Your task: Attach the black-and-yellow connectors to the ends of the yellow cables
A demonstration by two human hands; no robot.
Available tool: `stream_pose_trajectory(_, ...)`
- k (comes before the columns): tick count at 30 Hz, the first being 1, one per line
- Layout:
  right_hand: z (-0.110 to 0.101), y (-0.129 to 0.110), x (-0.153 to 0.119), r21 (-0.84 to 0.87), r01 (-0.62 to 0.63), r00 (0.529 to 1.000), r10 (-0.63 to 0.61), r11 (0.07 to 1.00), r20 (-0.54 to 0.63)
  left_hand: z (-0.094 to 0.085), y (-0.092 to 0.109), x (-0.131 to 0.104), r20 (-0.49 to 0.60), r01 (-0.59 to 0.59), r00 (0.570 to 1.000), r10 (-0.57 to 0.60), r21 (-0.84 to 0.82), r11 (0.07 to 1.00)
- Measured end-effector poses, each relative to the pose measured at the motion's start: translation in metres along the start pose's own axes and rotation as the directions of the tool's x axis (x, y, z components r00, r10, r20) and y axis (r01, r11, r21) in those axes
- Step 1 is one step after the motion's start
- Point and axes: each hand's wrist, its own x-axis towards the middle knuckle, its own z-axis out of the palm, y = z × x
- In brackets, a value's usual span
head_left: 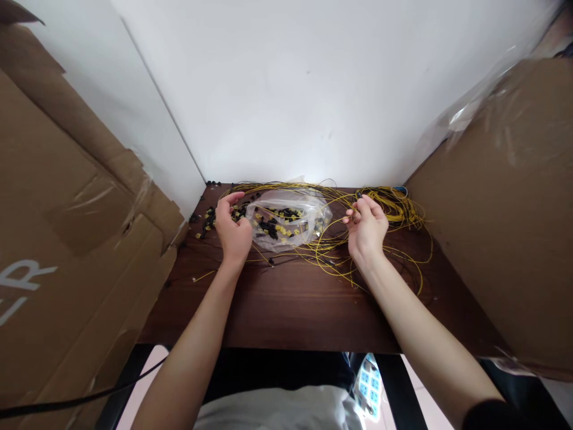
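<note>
My left hand (233,232) hovers at the left of the clear plastic bag (286,242), its thumb and bent index finger apart and nothing visible between them. Small black and yellow pieces (281,228) show in the bag, and a loose pile of black and yellow pieces (209,220) lies behind my left hand. My right hand (367,230) is closed, pinching a small black piece (359,195) at its fingertips; whether a cable runs from it I cannot tell. Thin yellow cables (329,242) spread between the bag and that hand, and a coiled yellow bundle (403,206) lies beyond it.
Everything lies on a dark brown wooden table (304,310) against a white wall (286,89). Large cardboard boxes stand at the left (80,209) and right (501,209). Below the front edge is a lit power strip (369,385). A black cable (89,397) crosses the lower left.
</note>
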Motion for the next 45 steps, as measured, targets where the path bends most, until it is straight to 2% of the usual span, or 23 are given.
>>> stream_pose_trajectory(4, 0.001, 0.002, -0.002, -0.074, 0.031, 0.998, -0.027, 0.997, 0.058, -0.001, 0.006, 0.001, -0.068, -0.069, 0.996, 0.063, -0.087, 0.994)
stream_pose_trajectory(7, 0.002, 0.005, -0.006, -0.173, 0.069, 0.986, -0.040, 0.983, 0.163, 0.000, 0.012, 0.000, -0.063, -0.123, 0.992, 0.111, -0.227, 0.966)
stream_pose_trajectory(9, 0.002, 0.008, -0.009, -0.234, 0.098, 0.964, -0.034, 0.967, 0.263, 0.001, 0.017, -0.001, -0.007, -0.134, 0.990, 0.138, -0.297, 0.945)
stream_pose_trajectory(12, 0.003, 0.011, -0.016, -0.323, 0.171, 0.907, -0.021, 0.931, 0.421, 0.003, 0.023, -0.006, 0.130, -0.146, 0.973, 0.190, -0.291, 0.946)
stream_pose_trajectory(14, 0.003, 0.013, -0.021, -0.378, 0.257, 0.858, -0.030, 0.890, 0.513, 0.005, 0.027, -0.011, 0.231, -0.172, 0.944, 0.234, -0.259, 0.951)
stream_pose_trajectory(18, 0.004, 0.016, -0.028, -0.442, 0.430, 0.757, -0.048, 0.787, 0.651, 0.012, 0.029, -0.020, 0.401, -0.236, 0.861, 0.313, -0.231, 0.944)
stream_pose_trajectory(22, 0.004, 0.020, -0.034, -0.428, 0.461, 0.705, -0.027, 0.778, 0.709, 0.017, 0.026, -0.026, 0.470, -0.268, 0.812, 0.345, -0.224, 0.937)
stream_pose_trajectory(29, 0.005, 0.024, -0.037, -0.423, 0.372, 0.721, 0.029, 0.826, 0.693, 0.018, 0.023, -0.026, 0.434, -0.301, 0.829, 0.353, -0.186, 0.935)
stream_pose_trajectory(40, 0.006, 0.018, -0.030, -0.400, 0.299, 0.828, -0.027, 0.866, 0.561, 0.019, 0.021, -0.026, 0.456, -0.221, 0.845, 0.279, -0.178, 0.959)
stream_pose_trajectory(42, 0.005, 0.017, -0.028, -0.403, 0.293, 0.833, -0.024, 0.867, 0.552, 0.020, 0.020, -0.026, 0.457, -0.206, 0.848, 0.268, -0.181, 0.962)
stream_pose_trajectory(45, 0.005, 0.017, -0.028, -0.432, 0.313, 0.818, -0.009, 0.846, 0.575, 0.020, 0.019, -0.026, 0.456, -0.189, 0.853, 0.253, -0.182, 0.965)
